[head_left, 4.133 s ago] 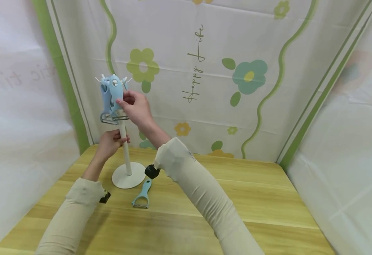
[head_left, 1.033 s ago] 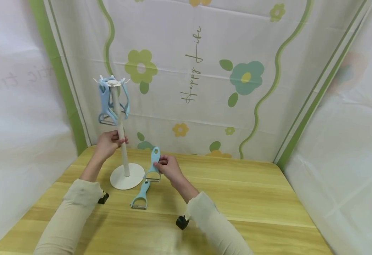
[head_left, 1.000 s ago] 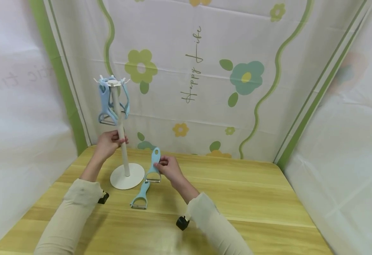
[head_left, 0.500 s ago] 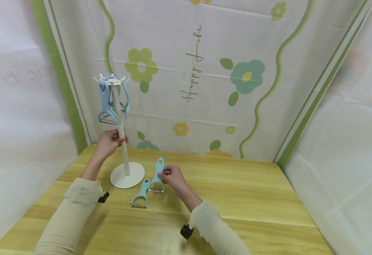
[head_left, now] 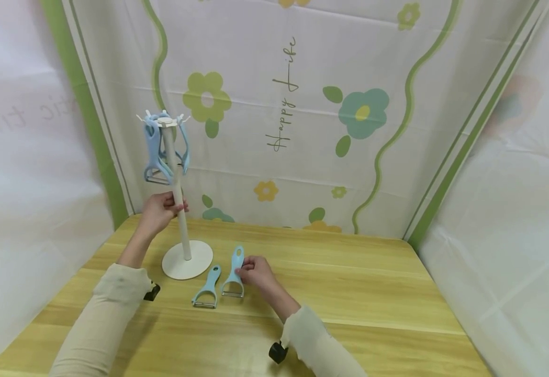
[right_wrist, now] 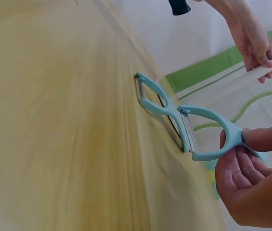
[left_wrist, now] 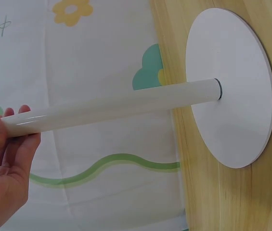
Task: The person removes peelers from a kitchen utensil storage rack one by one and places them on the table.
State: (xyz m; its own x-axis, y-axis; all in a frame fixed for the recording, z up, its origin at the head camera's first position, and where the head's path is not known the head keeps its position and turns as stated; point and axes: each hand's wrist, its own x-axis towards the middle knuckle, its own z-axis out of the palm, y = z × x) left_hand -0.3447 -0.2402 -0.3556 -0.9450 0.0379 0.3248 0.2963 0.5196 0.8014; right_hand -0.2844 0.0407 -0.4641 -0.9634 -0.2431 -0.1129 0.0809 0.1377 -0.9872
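My left hand grips the pole of a white hook stand, about midway up; the left wrist view shows fingers and thumb wrapped round the white pole. Between thumb and fingers, my right hand pinches a light blue Y-shaped peeler by its handle, blade end toward me, low over the table. Just left of it lies another blue peeler flat on the wood. More blue peelers hang from the hooks at the top of the stand.
The round white base of the stand rests on the wooden table at the left. Behind the table hangs a flowered white curtain, with white sheets at both sides.
My right hand has taken a peeler off the stand's front and lowered it to the right of the peeler on the table. The left hand keeps its hold on the pole.
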